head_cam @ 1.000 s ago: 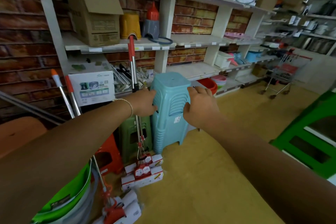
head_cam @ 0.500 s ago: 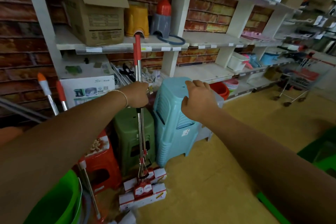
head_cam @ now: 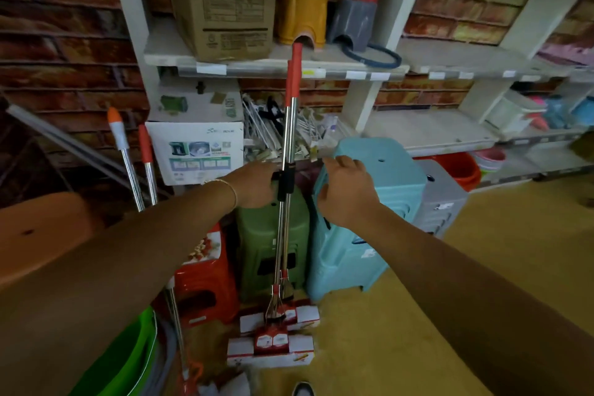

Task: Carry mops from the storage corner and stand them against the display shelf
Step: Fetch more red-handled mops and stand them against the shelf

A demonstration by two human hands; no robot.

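At the far left, two more mop handles [head_cam: 146, 159] lean against the brick wall, one tipped orange and one red, beside a green bucket [head_cam: 128, 360] low in the corner. Next come the stacked stools: a red stool [head_cam: 205, 283], then a green stool [head_cam: 273, 235].

Our left hand [head_cam: 257, 185] rests at the black collar of the mops [head_cam: 291, 125], its fingers reaching toward the pole; whether they close round it we cannot tell, since the hand hides them. There appear to be two chrome poles standing together, nearly upright, their red grips touching the edge of the display shelf [head_cam: 321, 72] and their boxed sponge heads [head_cam: 273, 341] on the floor in front of the green stool.

Just right of the poles, our right hand [head_cam: 348, 190] hovers with fingers loosely spread, holding nothing, above the near corner of the blue stool [head_cam: 363, 235]. A grey stool [head_cam: 443, 199] stands further right.

We judge that we are at the standing step: these mops are already propped on the shelf, and we are steadying them. The next move calls for easing the left hand away slowly, checking that the grips stay caught on the shelf edge, then turning back for the handles at the wall.
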